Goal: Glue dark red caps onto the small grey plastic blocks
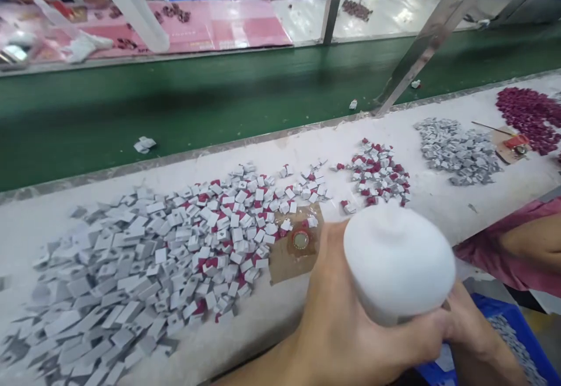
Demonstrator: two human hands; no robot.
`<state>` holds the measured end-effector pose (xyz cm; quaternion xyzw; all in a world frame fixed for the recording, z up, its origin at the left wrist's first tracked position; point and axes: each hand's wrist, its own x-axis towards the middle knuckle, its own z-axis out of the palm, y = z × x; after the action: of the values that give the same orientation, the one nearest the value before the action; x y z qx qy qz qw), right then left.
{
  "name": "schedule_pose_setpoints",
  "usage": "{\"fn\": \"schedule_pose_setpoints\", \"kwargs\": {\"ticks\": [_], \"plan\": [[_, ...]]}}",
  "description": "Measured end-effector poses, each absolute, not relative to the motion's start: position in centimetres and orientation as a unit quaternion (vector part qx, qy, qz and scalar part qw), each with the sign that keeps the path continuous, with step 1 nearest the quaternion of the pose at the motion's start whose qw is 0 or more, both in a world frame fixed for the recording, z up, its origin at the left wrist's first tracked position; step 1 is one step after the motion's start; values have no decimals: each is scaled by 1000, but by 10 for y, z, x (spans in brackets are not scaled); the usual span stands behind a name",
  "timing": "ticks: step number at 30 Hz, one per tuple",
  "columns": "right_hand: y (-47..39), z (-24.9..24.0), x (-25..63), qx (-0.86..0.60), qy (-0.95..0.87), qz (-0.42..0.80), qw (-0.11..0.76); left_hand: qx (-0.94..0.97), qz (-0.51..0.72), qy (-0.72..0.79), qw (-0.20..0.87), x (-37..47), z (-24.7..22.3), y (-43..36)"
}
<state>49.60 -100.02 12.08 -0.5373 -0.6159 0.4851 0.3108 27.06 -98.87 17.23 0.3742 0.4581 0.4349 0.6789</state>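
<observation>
A white plastic bottle [398, 263] is up close to the camera, its rounded end toward me. My left hand [346, 316] is closed around it, with the thumb across its lower side. Just behind and to the right, my right hand [471, 321] is curled close against the bottle's lower side. Its fingertips and whatever they grip are hidden. Left of my hands, a brown cardboard piece [287, 266] with a round metal-rimmed cap [300, 240] lies on the table beside a large heap of small light-grey blocks [166, 257], some with dark-red parts.
Smaller piles of grey-and-red pieces [379, 172], grey pieces [458, 149] and dark-red pieces [523, 117] lie rightward. Beyond runs a green conveyor belt [219, 105], with a slanted metal post [421, 52]. A blue crate [517, 321] stands lower right. Other people sit opposite and at right.
</observation>
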Motion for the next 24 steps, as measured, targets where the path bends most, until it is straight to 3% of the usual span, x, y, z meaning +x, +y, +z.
{"fn": "schedule_pose_setpoints", "kwargs": {"ticks": [5,13,24], "plan": [[-1015,127,493,-527,-532,613,254,284,395,511,709,261,143,-1026],[-1016,140,494,-555,-581,573,163,185,357,454,795,264,111,-1053],[-1007,145,492,-573,-592,556,108,99,333,432,832,259,112,-1045]]}}
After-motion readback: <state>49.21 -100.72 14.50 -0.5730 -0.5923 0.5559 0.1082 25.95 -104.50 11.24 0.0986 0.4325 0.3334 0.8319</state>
